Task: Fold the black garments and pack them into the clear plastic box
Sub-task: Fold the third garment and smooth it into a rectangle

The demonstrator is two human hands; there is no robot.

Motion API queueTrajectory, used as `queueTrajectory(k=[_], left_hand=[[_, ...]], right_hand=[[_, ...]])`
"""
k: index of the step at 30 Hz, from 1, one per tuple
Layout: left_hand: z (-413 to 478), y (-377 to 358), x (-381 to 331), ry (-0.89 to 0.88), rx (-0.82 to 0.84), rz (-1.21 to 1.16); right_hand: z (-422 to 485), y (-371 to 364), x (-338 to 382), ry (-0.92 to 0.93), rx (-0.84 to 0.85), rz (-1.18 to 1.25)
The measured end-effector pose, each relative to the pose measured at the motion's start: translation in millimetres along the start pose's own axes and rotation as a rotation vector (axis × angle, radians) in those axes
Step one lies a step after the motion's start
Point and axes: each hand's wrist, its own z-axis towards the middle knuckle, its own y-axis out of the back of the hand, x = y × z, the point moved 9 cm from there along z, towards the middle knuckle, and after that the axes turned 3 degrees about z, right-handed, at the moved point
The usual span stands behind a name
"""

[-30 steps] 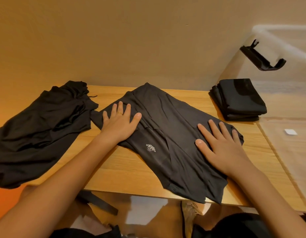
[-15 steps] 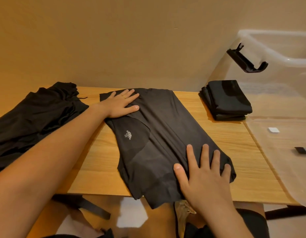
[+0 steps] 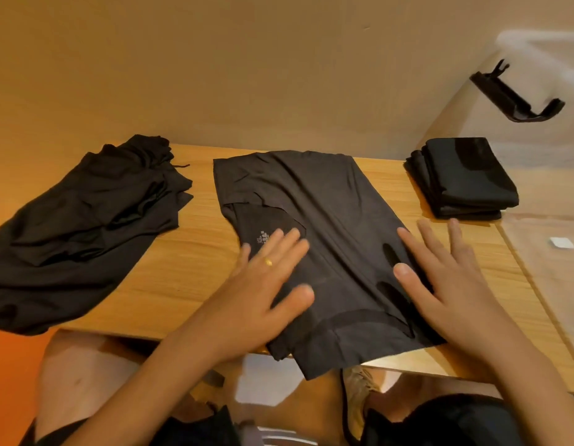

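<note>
Both hands lie flat with fingers straight, gripping nothing. The left hand, wearing one gold ring, presses the near left part of a black garment spread on the wooden counter. The right hand rests on its near right edge. The garment lies between and beyond the hands, its near hem hanging over the counter's front edge. A small pale print sits just beyond the left fingertips, too blurred to read. One loose heap of black garments lies far left. One folded stack sits far right beside the clear plastic box; how many pieces are in either cannot be counted. The box carries one black latch and one white sticker.
</note>
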Motion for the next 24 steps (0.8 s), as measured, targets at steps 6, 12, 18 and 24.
queueTrajectory(k=[6,12,18,24], left_hand=[[-31,-40,-10,-0.265,0.289,0.395],[-38,-37,3,-0.381,0.246,0.538],[-56,-10,34,-0.176,0.44,-0.103],[-52,22,28,-0.062,0.618,-0.36]], right_hand=[[5,-30,5,0.057,0.135,-0.157],[-16,-37,13,-0.066,0.123,-0.148],[-45,-44,27,-0.167,0.156,-0.121],[-29,-21,34,-0.139,0.168,-0.027]])
